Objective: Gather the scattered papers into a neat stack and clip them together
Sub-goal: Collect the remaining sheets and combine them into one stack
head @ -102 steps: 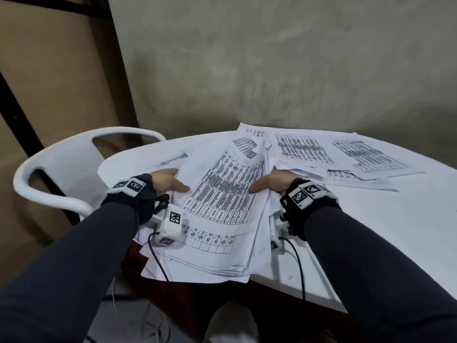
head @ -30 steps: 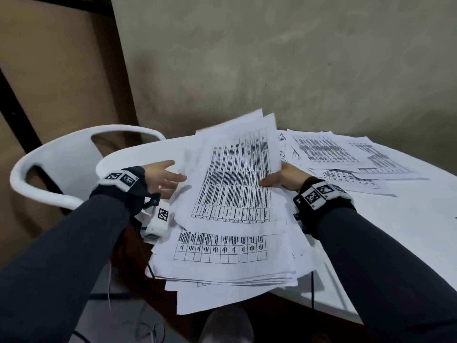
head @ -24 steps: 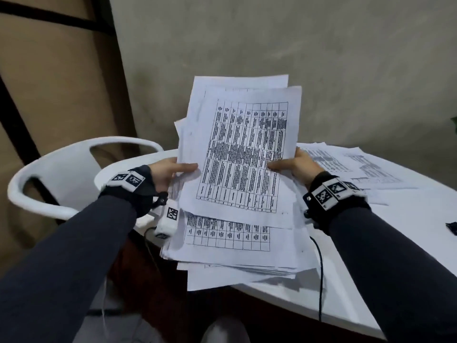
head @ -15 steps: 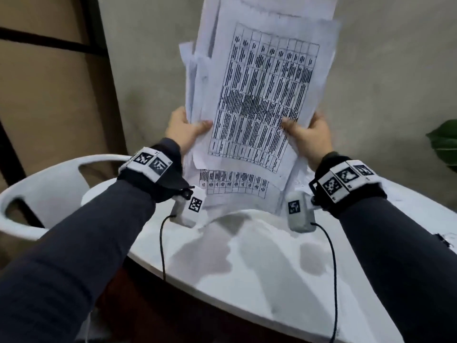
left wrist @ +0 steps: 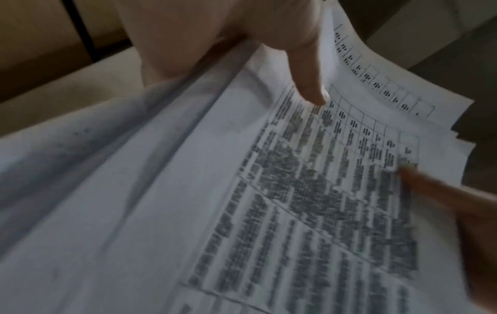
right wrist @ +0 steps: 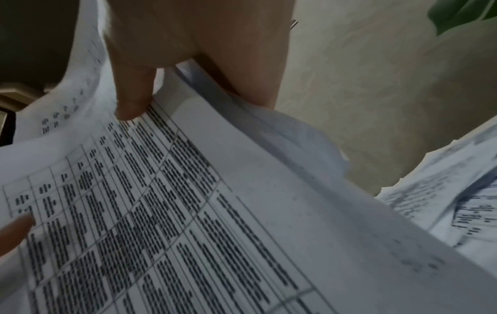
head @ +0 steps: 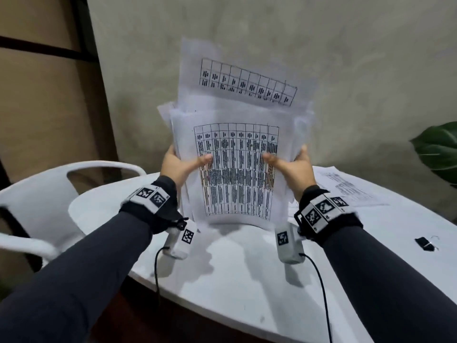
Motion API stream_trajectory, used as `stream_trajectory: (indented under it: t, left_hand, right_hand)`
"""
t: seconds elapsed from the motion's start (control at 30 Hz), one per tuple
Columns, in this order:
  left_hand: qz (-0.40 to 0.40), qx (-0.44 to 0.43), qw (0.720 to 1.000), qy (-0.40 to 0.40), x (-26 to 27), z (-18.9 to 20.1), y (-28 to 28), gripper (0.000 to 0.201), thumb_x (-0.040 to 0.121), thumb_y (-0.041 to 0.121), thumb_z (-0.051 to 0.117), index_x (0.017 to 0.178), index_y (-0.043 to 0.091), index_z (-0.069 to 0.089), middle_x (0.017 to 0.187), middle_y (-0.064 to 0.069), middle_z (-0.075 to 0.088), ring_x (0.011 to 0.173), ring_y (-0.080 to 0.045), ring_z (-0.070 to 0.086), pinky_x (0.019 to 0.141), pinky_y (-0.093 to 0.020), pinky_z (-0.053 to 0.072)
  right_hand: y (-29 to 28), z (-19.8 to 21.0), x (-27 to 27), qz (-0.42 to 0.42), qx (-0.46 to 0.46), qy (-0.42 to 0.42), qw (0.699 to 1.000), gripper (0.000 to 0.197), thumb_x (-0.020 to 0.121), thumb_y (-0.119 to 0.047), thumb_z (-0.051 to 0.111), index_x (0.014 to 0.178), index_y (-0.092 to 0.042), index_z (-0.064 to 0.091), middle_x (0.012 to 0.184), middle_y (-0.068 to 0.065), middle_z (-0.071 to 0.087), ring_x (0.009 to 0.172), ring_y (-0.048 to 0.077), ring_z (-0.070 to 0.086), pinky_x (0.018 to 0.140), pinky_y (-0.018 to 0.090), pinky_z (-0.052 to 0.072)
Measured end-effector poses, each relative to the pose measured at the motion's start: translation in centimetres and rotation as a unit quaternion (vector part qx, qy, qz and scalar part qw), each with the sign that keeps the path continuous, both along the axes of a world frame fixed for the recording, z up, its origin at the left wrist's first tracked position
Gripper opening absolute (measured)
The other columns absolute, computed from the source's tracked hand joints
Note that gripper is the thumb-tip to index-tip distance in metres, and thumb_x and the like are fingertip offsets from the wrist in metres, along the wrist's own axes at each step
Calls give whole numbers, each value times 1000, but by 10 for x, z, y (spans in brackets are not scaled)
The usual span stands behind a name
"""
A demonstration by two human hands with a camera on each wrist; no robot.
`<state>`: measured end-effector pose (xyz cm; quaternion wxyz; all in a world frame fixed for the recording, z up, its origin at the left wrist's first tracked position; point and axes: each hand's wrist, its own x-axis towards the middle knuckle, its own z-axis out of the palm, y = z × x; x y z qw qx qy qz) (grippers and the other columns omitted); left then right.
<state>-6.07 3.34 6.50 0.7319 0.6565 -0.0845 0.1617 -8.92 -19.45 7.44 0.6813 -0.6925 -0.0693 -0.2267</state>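
Observation:
A thick stack of printed papers [head: 237, 169] stands upright on its bottom edge on the white table [head: 247, 280]. My left hand [head: 181, 164] grips its left side, thumb on the front sheet. My right hand [head: 290, 167] grips the right side the same way. One sheet sticks up higher at the back. The left wrist view shows my left thumb [left wrist: 309, 85] pressed on the stack of papers [left wrist: 242, 201]; the right wrist view shows my right thumb [right wrist: 134, 99] on the stack of papers [right wrist: 188, 212]. A black binder clip [head: 424, 243] lies on the table at the right.
A few loose printed sheets [head: 348, 188] lie flat on the table behind my right wrist, also seen as loose sheets [right wrist: 457, 204]. A white plastic chair [head: 37, 206] stands at the table's left. A green plant leaf [head: 437, 149] shows at the right edge, near the wall.
Both hands lifted the pile off the table, turned it upright, raised it high, and have now brought its bottom edge down onto the table. The sheets have slid closer together.

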Motion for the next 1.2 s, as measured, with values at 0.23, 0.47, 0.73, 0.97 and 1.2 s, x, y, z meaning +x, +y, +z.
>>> stream_trajectory:
  t: [0.23,0.47,0.73,0.97,1.2]
  left_hand:
    - [-25,-2,1000,17,13,-32,10,116,24,57,87,124,11,51,114,-4,66,106,-20,63,97,-39,49]
    - [-36,89,995,-9,17,-8,5,29,68,7,78,91,21,66,71,19,73,70,7,67,64,-11,53]
    - [53,45,998,6,14,-24,-17,33,74,12,76,102,9,60,97,-8,64,90,-21,60,86,-30,47]
    - [58,150,985,55,34,-35,-27,34,81,20,70,108,0,66,92,-9,62,86,-21,56,80,-29,45]
    - [128,200,956,170,103,-22,3,52,77,18,74,115,-13,55,118,-26,62,97,-28,59,92,-39,47]
  right_hand:
    - [-2,-28,7,-12,-24,34,999,105,38,-61,84,123,-9,51,113,5,66,106,19,63,101,40,47]
    - [0,-6,20,-35,-43,-3,998,43,72,-26,78,106,-8,59,94,-3,67,85,6,64,80,25,53]
    - [1,-46,34,-68,-41,90,993,49,71,-40,77,59,-21,34,57,-3,35,45,8,33,47,22,33]
    - [-21,-54,32,12,-149,199,969,42,68,-36,80,86,-8,54,82,13,65,72,25,64,64,33,51]
    - [-98,-64,73,-86,-355,316,876,71,79,-36,72,140,-15,41,137,11,51,127,27,48,108,34,35]
